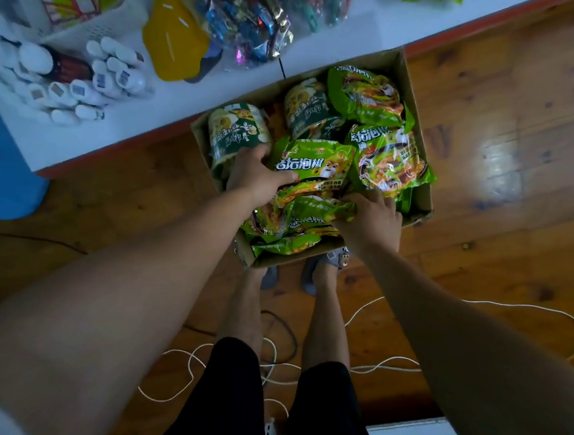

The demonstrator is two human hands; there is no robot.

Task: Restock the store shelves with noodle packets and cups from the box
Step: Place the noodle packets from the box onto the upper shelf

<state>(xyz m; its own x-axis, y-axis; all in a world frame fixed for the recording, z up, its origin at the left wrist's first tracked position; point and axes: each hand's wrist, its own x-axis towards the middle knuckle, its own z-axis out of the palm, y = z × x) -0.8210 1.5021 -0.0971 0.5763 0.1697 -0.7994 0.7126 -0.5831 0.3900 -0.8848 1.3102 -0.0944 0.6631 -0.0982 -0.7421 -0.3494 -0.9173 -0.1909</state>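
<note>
Left hand (255,176): fingers curled, thumb laid across the face of the front packet (317,163), holding it by its left edge. Right hand (372,219): fingers bent down among the packets, thumb and fingers closed on a crumpled packet (317,208) lying just below the front one.

Front packet was bright green foil with large white Chinese characters, legible in part as 坛泡椒, beside a small white cartoon figure; smaller print below was too blurred to read. Two more green packets (391,160) lay to the right and at the back, printed with a noodle-bowl picture.

Two noodle cups (238,130) lay on their sides, dark green and cream, lettering unreadable; one touched the left hand's knuckles.

All sat heaped in an open cardboard box (418,124) on the wooden floor (501,97), its far corner against a low white shelf (220,85) with a red edge. The shelf carried white bottles (65,91).
</note>
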